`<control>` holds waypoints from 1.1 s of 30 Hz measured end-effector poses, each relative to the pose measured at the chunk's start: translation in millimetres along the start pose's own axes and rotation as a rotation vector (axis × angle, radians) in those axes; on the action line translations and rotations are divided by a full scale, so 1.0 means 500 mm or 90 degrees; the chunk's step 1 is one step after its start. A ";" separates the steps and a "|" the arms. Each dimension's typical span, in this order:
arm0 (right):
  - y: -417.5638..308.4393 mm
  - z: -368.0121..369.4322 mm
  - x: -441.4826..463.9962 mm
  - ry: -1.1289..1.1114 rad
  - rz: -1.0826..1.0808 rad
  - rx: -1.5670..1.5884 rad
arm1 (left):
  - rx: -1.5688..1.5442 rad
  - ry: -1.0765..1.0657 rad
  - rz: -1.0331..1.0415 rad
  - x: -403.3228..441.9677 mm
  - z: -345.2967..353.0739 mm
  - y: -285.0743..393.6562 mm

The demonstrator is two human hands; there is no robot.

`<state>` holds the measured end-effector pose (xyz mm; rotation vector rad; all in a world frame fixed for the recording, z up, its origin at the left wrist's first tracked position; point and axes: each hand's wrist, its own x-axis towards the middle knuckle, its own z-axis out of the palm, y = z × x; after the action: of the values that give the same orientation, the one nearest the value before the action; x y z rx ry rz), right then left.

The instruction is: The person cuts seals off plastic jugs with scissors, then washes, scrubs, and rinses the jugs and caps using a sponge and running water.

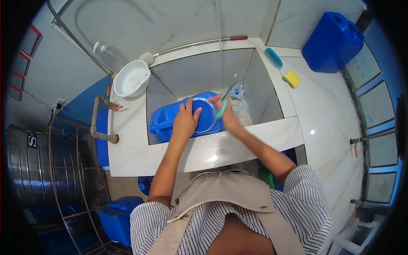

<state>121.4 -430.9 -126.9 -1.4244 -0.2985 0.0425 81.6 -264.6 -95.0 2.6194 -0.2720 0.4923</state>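
Observation:
A blue jug [163, 117] lies on its side in the tiled basin [191, 70]. On top of it rests a round blue lid or container with a clear rim [206, 115]. My left hand [185, 121] lies on the left part of this round piece, fingers spread. Scissors with green handles [222, 108] are in my right hand [227, 114], at the right edge of the round piece, blades pointing up and away. Just beyond them is a crumpled clear plastic bottle or wrap [238, 91].
A white bowl [132, 78] and pump bottle [108, 53] stand at the left. A long-handled brush [195, 44] lies along the back ledge. At the right are a blue brush [273, 57], yellow sponge [292, 79] and blue jerrycan [331, 42]. Pipes rise from the left ledge.

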 end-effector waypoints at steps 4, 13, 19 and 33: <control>-0.037 0.088 0.038 -0.092 -0.092 -0.359 | 0.057 -0.064 -0.256 -0.037 0.014 0.016; -0.024 0.072 0.248 -0.132 0.185 0.422 | 0.164 -0.087 0.067 0.021 -0.051 0.055; -0.021 -0.050 0.064 -0.060 0.039 0.133 | 0.159 -0.220 -0.277 -0.031 -0.050 -0.001; -0.124 0.097 0.117 -0.292 0.142 -0.407 | -0.260 0.058 -0.542 -0.040 -0.048 0.031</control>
<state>157.6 -381.2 -50.4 -2.0757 -0.5611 0.4990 51.8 -265.0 -76.6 2.0453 0.6784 0.2138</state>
